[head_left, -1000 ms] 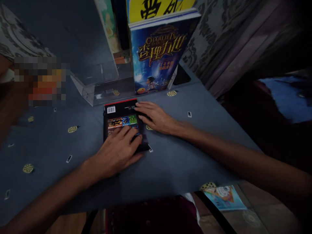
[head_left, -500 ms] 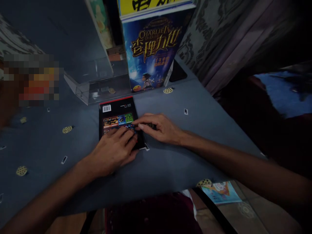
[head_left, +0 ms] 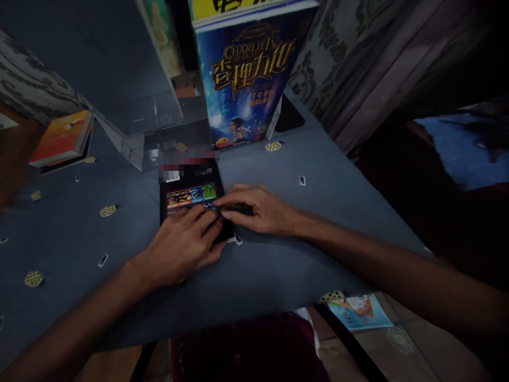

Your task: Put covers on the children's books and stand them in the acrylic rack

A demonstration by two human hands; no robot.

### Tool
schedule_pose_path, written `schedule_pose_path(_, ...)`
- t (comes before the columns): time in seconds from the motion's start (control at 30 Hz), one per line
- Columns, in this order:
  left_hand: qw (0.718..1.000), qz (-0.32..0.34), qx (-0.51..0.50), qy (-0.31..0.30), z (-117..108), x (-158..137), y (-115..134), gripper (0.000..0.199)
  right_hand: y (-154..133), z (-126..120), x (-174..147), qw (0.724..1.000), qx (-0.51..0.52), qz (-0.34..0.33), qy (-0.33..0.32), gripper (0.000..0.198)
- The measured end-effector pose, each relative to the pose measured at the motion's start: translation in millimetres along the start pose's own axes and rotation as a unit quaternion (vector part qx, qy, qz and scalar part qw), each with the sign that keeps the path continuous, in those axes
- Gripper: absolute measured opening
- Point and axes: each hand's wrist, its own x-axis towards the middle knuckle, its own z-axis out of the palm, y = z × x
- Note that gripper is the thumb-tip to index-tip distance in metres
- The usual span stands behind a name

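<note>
A small black book [head_left: 222, 185] lies on the cloth-covered table [head_left: 270, 276], its cover carrying rows of coloured pictures. My left hand [head_left: 185, 236] rests across the lower half of this book, fingers laid over the pictures and slightly bent, thumb by the lower right corner. From the right, my right hand [head_left: 264, 209] reaches to the book's right edge. Its index fingertip touches the cover and its thumb tip is at the edge, with a gap between the two. The book's lower left part is hidden under my left hand.
Behind the book, a clear plastic stand [head_left: 137, 151] and an upright blue book [head_left: 242, 114] stand on the table. A dark phone-like slab [head_left: 292, 116] lies behind at right. Stacked books [head_left: 63, 138] sit at left. A colourful sheet [head_left: 360, 312] shows below the table edge.
The view has shifted slightly, and the stacked books at left now show. Both hands keep nearly the same place on the black book.
</note>
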Motion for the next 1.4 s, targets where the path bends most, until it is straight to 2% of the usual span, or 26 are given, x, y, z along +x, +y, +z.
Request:
schedule_pose_path(0.17, 0.999, 0.016, 0.032, 0.019, 2, 0, 1, 0.027, 3, -5, 0, 0.998, -0.003, -0.034, -0.053, 0.037)
schedule_pose_path(0.37, 0.998, 0.030, 0.006, 0.050, 4, 0, -5, 0.025, 12, -4, -1, 0.991, -0.020, -0.080, -0.101, 0.059)
schedule_pose_path(0.6, 0.997, 0.006, -0.032, 0.077, 14, -1, -8, 0.021, 14, -5, -5, 0.991, -0.040, -0.037, -0.120, 0.076)
schedule_pose_path(0.87, 0.993, -0.051, -0.080, 0.072, 29, -2, -20, 0.031, 22, -4, -9, 0.988, -0.081, -0.004, -0.128, 0.103)
schedule_pose_path(1.0, 0.990, -0.102, -0.075, 0.063, 40, -10, -47, 0.038, 19, -6, -6, 0.985, -0.090, 0.015, -0.146, 0.103)
schedule_pose_path(1.2, 0.965, -0.245, -0.091, 0.036, 53, -22, -90, 0.049, 13, -11, -2, 0.981, -0.085, 0.038, -0.168, 0.100)
schedule_pose_path(1.4, 0.959, -0.266, -0.092, 0.044, 64, -27, -96, 0.051, 13, -10, 29, 0.972, -0.129, 0.074, -0.180, 0.090)
